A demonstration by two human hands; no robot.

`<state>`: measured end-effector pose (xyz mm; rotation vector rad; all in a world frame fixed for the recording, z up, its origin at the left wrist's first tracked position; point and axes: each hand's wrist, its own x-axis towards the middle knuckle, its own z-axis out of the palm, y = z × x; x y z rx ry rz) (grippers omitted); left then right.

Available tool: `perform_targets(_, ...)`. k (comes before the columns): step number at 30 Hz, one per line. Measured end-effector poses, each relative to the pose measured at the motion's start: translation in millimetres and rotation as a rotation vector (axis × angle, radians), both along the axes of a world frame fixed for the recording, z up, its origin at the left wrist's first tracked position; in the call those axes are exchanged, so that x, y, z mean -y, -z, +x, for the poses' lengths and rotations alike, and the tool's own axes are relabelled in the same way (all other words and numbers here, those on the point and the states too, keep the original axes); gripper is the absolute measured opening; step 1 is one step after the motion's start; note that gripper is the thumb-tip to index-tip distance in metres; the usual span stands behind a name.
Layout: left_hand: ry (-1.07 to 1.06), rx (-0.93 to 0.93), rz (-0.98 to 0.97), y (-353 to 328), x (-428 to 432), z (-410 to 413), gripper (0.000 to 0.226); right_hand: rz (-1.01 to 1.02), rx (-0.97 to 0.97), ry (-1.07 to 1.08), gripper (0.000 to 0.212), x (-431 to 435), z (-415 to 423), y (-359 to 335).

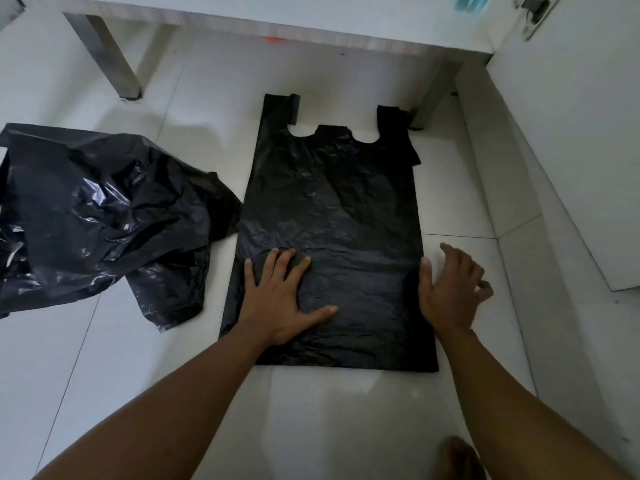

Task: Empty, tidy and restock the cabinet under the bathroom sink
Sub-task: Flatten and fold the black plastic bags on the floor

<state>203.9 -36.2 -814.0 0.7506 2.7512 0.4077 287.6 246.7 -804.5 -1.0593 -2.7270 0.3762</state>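
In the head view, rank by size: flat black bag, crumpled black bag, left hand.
1-2, unranked: flat black bag and crumpled black bag look alike; the crumpled one runs off frame.
3: left hand.

Bare left hand [278, 299], bare right hand [450, 292].
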Motion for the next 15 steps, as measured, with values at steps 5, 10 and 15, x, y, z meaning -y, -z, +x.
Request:
perform_targets(5,-0.101,-0.106,-0.053,-25.3,-24.7,-21.2,0.082,0.024,-0.081,-0.274,0.037,11.5,-75.9,-21.2)
perform_targets(10,-0.147,-0.266,0.064,-17.8,-51.8,-71.3,0.052,0.088,0.009,-0.679,0.033,38.1,-129.8,-13.2)
perform_targets(15,-0.134,-0.201,-0.031,11.2,-57.2,-103.6,0.071,0.214,0.083,-0.985,0.029,44.8,-170.3,10.7)
